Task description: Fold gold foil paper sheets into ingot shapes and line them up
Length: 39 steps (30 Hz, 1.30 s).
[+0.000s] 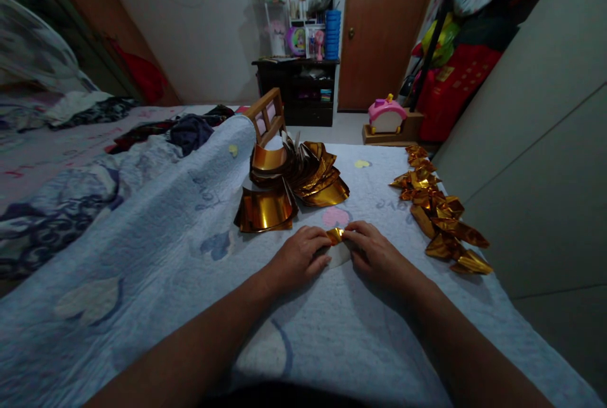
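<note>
1. And here, grasping with the left hand (300, 257): fingers curled, tips pressed on the left end of a small gold foil piece (336, 235), with the thumb set lower, nearer the camera.
2. Matching on the other end with the right hand (377, 251), fingertips bent down onto the foil, gripping too. Hard to tell how the right thumb sits.
3. Caught squarely between both hands, glinting, low over the pale blue quilt (327, 345), just on the near side of a pink heart print (336, 216).
4. Beyond and to the left, fanning out in curved, overlapping layers: shiny gold foil sheets (265, 210), piled thick, with a few pale edges showing.
5. Over on the right, crowding along the quilt's edge in a loose row: folded gold pieces (448, 231), many touching, several with pointed ends.
6. Standing just behind the sheets: a wooden frame (268, 116).
7. Deeper into the room, on the floor side: a pink toy (387, 118), then a dark cabinet (296, 95) bearing a blue cylinder (332, 35), beside a brown door (384, 35).
8. Far left, lying crumpled: dark clothes (190, 134), with a fan (35, 41) at the very edge.
</note>
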{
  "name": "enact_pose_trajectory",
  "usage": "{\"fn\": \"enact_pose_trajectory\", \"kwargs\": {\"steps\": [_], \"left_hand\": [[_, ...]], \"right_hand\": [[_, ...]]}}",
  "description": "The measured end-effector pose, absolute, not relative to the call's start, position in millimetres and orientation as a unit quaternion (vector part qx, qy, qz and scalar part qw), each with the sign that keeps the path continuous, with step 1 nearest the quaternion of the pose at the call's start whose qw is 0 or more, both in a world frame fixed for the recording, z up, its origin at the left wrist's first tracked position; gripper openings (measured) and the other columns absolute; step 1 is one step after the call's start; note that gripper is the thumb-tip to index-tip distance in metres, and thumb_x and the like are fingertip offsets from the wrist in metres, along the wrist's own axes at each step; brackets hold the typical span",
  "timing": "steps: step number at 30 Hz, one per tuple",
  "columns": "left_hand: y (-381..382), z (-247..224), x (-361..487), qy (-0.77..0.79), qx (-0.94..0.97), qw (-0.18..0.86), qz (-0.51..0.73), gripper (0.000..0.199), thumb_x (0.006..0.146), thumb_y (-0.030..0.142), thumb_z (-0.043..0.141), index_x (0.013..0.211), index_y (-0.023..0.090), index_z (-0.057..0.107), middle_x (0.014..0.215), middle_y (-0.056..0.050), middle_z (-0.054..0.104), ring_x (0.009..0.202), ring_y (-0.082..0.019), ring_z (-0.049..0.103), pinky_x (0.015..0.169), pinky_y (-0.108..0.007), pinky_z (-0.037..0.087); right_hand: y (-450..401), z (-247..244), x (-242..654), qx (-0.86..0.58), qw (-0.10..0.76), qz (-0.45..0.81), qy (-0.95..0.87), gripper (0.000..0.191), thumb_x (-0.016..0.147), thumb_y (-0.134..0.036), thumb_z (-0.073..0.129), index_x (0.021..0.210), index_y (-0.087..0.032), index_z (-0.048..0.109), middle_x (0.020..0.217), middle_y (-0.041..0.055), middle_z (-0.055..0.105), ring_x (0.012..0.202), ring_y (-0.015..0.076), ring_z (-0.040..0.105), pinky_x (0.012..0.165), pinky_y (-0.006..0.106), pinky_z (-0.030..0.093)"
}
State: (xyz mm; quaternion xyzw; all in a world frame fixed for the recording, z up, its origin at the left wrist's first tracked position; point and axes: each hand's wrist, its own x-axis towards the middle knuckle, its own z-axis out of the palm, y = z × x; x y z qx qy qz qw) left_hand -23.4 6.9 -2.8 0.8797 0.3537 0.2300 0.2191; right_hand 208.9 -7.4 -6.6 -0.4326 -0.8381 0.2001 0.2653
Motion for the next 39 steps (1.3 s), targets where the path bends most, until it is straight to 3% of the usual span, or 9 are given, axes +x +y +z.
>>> {"fn": "enact_pose_trajectory", "kwargs": {"steps": [4, 9, 18, 26, 34, 39], "left_hand": [[6.7, -3.1, -23.5, 0.356, 0.880, 0.216, 0.228, 0.029, 0.086, 0.016, 0.066, 0.115, 0.016, 0.068, 0.120, -0.012, 0.067, 0.112, -0.027, 0.058, 0.100, -0.043, 0.048], [7.7, -6.8, -23.6, 0.353, 0.882, 0.204, 0.234, 0.026, 0.087, 0.014, 0.064, 0.113, 0.015, 0.068, 0.118, -0.012, 0.067, 0.111, -0.027, 0.058, 0.100, -0.043, 0.048], [9.5, -8.4, -24.6, 0.335, 0.885, 0.199, 0.257, 0.024, 0.088, 0.013, 0.062, 0.112, 0.015, 0.067, 0.115, -0.011, 0.068, 0.108, -0.024, 0.059, 0.097, -0.041, 0.049], [12.3, -9.9, -25.6, 0.338, 0.877, 0.224, 0.256, 0.025, 0.088, 0.012, 0.061, 0.112, 0.017, 0.068, 0.115, -0.009, 0.068, 0.108, -0.023, 0.059, 0.098, -0.040, 0.048], [12.8, -5.9, -24.4, 0.336, 0.877, 0.228, 0.256, 0.023, 0.092, 0.015, 0.056, 0.111, 0.017, 0.070, 0.115, -0.009, 0.069, 0.108, -0.023, 0.060, 0.098, -0.040, 0.048], [12.1, -2.7, -27.3, 0.338, 0.875, 0.247, 0.242, 0.037, 0.083, 0.006, 0.052, 0.115, 0.017, 0.068, 0.118, -0.010, 0.067, 0.111, -0.023, 0.059, 0.101, -0.042, 0.048]], "right_hand": [[-6.9, -6.3, 209.6, -0.436, 0.270, 0.228, -0.828, 0.063, 0.071, 0.006, 0.045, 0.124, -0.023, 0.064, 0.121, 0.0106, 0.060, 0.115, 0.0232, 0.056, 0.103, 0.042, 0.047], [-5.3, 1.4, 210.2, -0.447, 0.280, 0.256, -0.810, 0.059, 0.070, 0.005, 0.043, 0.119, -0.017, 0.066, 0.116, 0.0113, 0.062, 0.109, 0.0215, 0.060, 0.099, 0.038, 0.049], [-8.6, 2.5, 213.6, -0.424, 0.246, 0.269, -0.829, 0.073, 0.064, 0.008, 0.043, 0.128, -0.023, 0.063, 0.124, 0.0096, 0.060, 0.118, 0.0221, 0.057, 0.107, 0.040, 0.045], [-6.3, 1.9, 209.7, -0.444, 0.248, 0.259, -0.821, 0.058, 0.077, 0.006, 0.039, 0.119, -0.023, 0.068, 0.117, 0.0087, 0.064, 0.109, 0.0201, 0.062, 0.100, 0.037, 0.049], [-6.7, 9.2, 209.4, -0.436, 0.234, 0.215, -0.842, 0.047, 0.076, -0.002, 0.052, 0.119, -0.015, 0.066, 0.118, 0.0130, 0.062, 0.110, 0.0230, 0.059, 0.100, 0.039, 0.049], [-5.5, 2.3, 206.5, -0.437, 0.214, 0.166, -0.858, 0.051, 0.076, -0.001, 0.053, 0.122, -0.020, 0.067, 0.115, 0.0107, 0.064, 0.107, 0.0242, 0.056, 0.099, 0.042, 0.047]]}}
